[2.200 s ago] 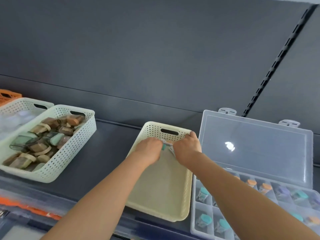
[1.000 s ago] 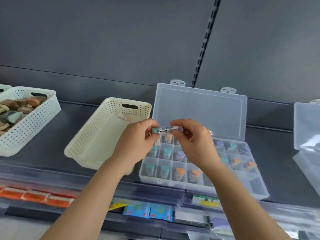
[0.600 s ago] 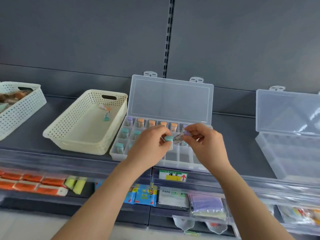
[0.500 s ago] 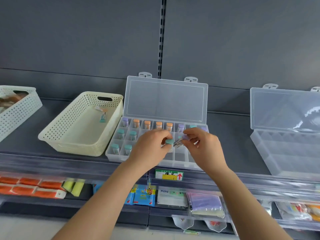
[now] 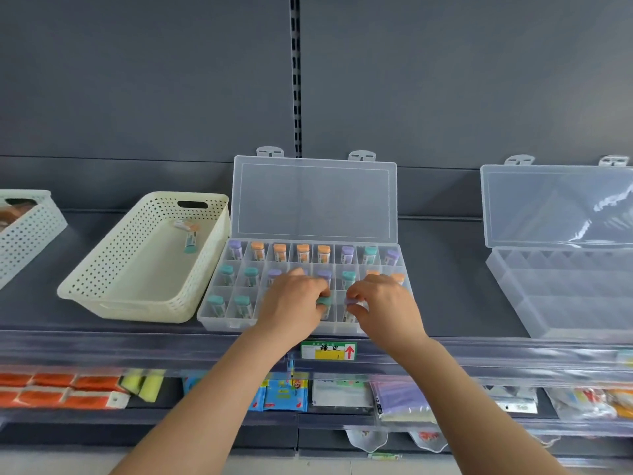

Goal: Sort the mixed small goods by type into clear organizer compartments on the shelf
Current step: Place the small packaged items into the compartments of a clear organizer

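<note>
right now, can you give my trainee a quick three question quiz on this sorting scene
1. True or false: the organizer's lid stands open.
2. The left hand pinches a vial with which cap colour? A orange, B teal, C purple.
3. How many loose vials lie in the cream basket?
Key: 1 true; 2 B; 3 two.

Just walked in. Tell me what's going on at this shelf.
A person is sorting small capped tubes into the open clear organizer. The left hand pinches a teal-capped tube and the right hand a purple-capped tube, both low over the organizer's front row. Most back and middle compartments already hold tubes. In the cream basket to the left lie two more tubes, and a second organizer stands open on the right.
</note>
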